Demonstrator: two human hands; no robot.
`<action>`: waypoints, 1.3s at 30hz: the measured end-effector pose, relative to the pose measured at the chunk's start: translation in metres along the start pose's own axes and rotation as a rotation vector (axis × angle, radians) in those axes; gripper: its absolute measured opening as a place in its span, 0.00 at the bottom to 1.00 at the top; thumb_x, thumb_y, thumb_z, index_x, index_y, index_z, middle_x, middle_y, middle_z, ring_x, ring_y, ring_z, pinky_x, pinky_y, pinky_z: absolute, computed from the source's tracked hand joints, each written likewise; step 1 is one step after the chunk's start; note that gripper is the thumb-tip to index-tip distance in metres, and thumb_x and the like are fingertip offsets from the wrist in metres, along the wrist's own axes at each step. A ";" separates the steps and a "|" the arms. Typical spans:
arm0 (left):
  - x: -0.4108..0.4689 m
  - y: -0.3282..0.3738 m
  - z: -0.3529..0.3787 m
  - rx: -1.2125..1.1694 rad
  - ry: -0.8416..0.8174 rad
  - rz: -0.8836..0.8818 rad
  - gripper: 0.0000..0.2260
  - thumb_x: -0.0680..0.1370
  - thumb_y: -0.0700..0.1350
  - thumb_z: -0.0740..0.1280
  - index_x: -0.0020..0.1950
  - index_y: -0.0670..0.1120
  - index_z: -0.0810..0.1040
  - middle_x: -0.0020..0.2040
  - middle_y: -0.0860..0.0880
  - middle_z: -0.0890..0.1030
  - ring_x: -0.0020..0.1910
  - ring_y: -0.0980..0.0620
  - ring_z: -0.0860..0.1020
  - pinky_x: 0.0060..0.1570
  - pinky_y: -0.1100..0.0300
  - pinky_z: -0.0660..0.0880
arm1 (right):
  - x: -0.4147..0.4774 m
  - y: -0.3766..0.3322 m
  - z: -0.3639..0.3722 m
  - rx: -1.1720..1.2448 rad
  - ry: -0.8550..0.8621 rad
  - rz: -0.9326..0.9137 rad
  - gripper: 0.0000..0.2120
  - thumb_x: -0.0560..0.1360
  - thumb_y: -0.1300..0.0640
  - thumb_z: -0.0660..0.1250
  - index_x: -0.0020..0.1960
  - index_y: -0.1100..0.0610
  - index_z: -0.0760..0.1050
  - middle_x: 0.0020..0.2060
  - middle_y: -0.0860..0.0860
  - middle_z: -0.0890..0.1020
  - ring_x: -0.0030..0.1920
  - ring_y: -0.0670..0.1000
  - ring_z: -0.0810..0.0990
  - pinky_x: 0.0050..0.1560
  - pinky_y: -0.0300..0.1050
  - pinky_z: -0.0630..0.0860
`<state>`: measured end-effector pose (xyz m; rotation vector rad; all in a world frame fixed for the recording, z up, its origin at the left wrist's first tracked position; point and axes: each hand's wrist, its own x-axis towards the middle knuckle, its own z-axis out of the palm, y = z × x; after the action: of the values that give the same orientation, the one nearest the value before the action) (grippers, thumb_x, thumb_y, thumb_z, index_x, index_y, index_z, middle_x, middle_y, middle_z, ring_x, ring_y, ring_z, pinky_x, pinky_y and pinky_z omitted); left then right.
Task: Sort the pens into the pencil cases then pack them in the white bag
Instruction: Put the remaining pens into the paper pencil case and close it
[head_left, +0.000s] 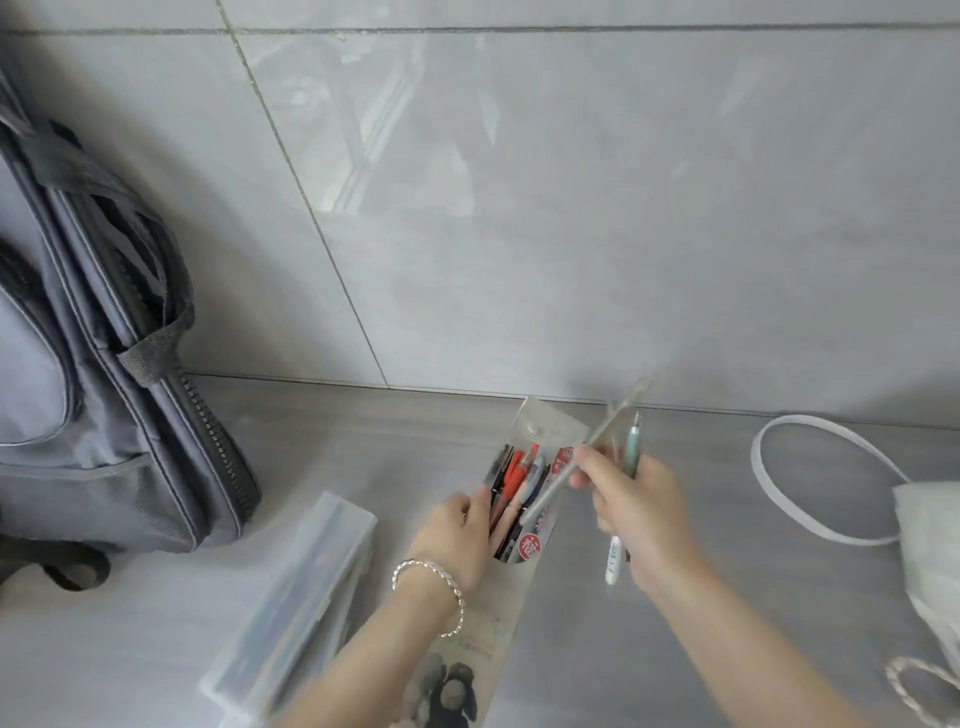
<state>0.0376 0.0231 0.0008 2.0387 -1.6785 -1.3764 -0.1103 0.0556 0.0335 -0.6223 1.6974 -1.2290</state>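
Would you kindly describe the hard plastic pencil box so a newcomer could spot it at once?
Start at the big grey backpack leaning against the tiled wall on the left. Just to its right, lying on the floor, is the frosted pencil box, beside the left hand. Unlike the soft clear pouch stuffed with red and black pens, it is rigid, rectangular and closed.

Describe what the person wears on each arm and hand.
Both forearms are bare, with no sleeves in view. The left hand has a silver twisted-link bracelet at the wrist. The right hand wears nothing: no ring, watch or glove shows.
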 end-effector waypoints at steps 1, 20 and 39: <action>-0.003 0.002 0.005 -0.005 -0.004 0.018 0.19 0.80 0.53 0.53 0.32 0.45 0.63 0.29 0.51 0.67 0.29 0.52 0.65 0.30 0.60 0.61 | -0.005 0.004 0.005 -0.041 -0.014 -0.006 0.13 0.72 0.60 0.67 0.28 0.58 0.73 0.19 0.46 0.72 0.17 0.42 0.62 0.21 0.32 0.59; -0.023 0.004 0.012 0.039 -0.061 0.029 0.21 0.77 0.60 0.57 0.32 0.46 0.64 0.30 0.51 0.68 0.29 0.52 0.66 0.30 0.60 0.62 | -0.045 0.016 -0.055 -0.731 -0.196 -0.267 0.07 0.77 0.60 0.61 0.45 0.60 0.77 0.37 0.51 0.71 0.36 0.51 0.72 0.36 0.37 0.65; -0.054 -0.013 0.012 0.020 -0.244 0.191 0.20 0.76 0.58 0.47 0.34 0.46 0.68 0.33 0.50 0.69 0.35 0.50 0.65 0.40 0.54 0.64 | -0.017 -0.003 -0.053 -1.192 -0.720 -1.048 0.10 0.62 0.61 0.69 0.40 0.50 0.83 0.33 0.45 0.81 0.35 0.51 0.79 0.39 0.41 0.57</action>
<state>0.0413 0.0779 0.0146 1.7221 -1.9323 -1.5980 -0.1500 0.0923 0.0470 -2.5206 1.2732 -0.2649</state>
